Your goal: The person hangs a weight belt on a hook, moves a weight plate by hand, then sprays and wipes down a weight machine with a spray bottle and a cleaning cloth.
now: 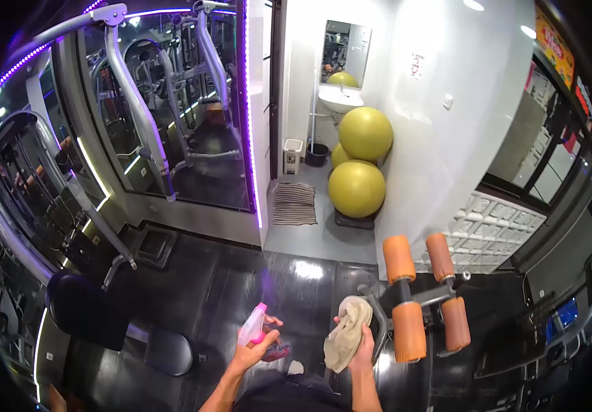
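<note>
My left hand (250,351) is wrapped round a small translucent bottle (252,325) with a pink top, which tilts up and to the right. To its right, my right hand (363,350) holds a crumpled beige cloth (346,334) that hangs down over the palm. The bottle and the cloth are apart, both above the black floor. Just right of the cloth is a gym machine with orange foam rollers (408,332).
A padded black seat (169,353) and metal machine frames stand at the left. Ahead, a doorway shows yellow-green exercise balls (356,188), a striped mat (294,204), a white bin (292,156) and a sink (340,99). A white wall (433,137) rises at the right.
</note>
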Demonstrator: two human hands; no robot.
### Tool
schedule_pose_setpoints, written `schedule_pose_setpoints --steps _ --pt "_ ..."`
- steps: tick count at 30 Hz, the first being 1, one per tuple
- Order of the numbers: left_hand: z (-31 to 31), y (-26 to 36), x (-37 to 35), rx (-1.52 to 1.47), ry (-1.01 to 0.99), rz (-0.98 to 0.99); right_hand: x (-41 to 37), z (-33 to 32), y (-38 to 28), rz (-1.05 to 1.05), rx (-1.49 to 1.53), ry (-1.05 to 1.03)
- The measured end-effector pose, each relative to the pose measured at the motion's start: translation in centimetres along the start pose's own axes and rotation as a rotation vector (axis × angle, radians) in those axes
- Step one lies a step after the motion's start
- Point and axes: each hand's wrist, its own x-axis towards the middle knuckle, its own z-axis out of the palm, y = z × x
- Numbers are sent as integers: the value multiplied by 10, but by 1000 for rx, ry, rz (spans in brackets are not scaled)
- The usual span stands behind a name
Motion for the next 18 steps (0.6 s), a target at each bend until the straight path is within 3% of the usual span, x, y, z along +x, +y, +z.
schedule_pose_setpoints --steps 2,4,6,8,10,12,16,18 --pt "2 9 34 17 37 75 41 17 -11 19 -40 -8" --pt "-4 10 67 33 70 108 86 29 -17 -148 -213 48" --pt "-14 11 97 88 65 100 125 42 -21 -105 -217 13" --pt "-22 10 125 93 88 113 162 52 -17 -96 -19 -97" --pt "-33 11 154 100 119 130 195 64 -12 -81 -58 -53" --pt "-43 13 180 109 140 139 231 64 -2 -44 62 -222" --pt "-65 25 222 130 208 152 296 96 21 6 149 -293" --pt "-79 31 240 141 256 180 322 130 31 12 87 -101"
